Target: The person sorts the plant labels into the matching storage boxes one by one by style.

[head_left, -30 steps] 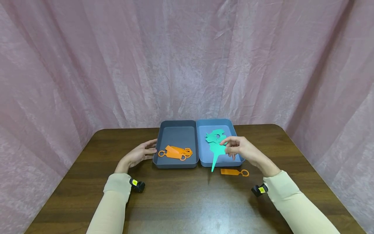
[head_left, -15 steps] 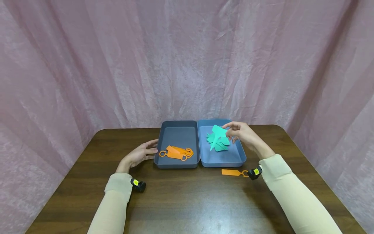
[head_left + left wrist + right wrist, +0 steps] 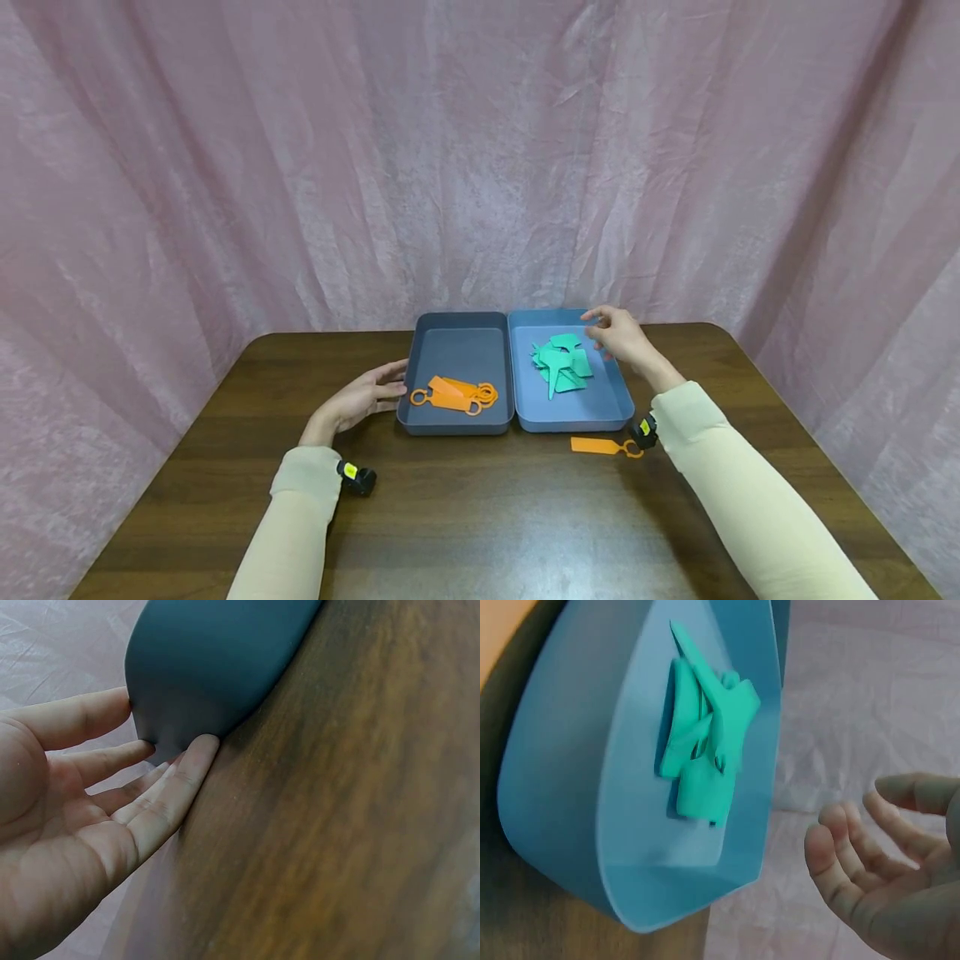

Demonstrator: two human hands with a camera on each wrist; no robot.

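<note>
My left hand (image 3: 358,398) touches the left side of a dark grey tray (image 3: 461,346). Its fingers lie fairly straight against the tray's outer wall (image 3: 210,667) in the left wrist view. In that tray lie several orange ring-ended tags (image 3: 453,394), overlapping. Beside it, a blue tray (image 3: 536,412) holds a loose pile of green T-shaped plant labels (image 3: 557,362). My right hand (image 3: 621,335) hovers over the blue tray's far right rim, holding nothing. The right wrist view shows that hand (image 3: 900,885) with loosely bent fingers, apart from the labels (image 3: 735,712).
One orange ring-ended tag (image 3: 594,446) lies on the wooden table (image 3: 480,517), just in front of the blue tray. The two trays stand side by side near the back edge. A pink curtain (image 3: 480,167) hangs behind the table.
The right hand carried a green plant label back over the blue tray and let it go onto the pile, then drew slightly away to the right. The left hand has stayed at the grey tray.
</note>
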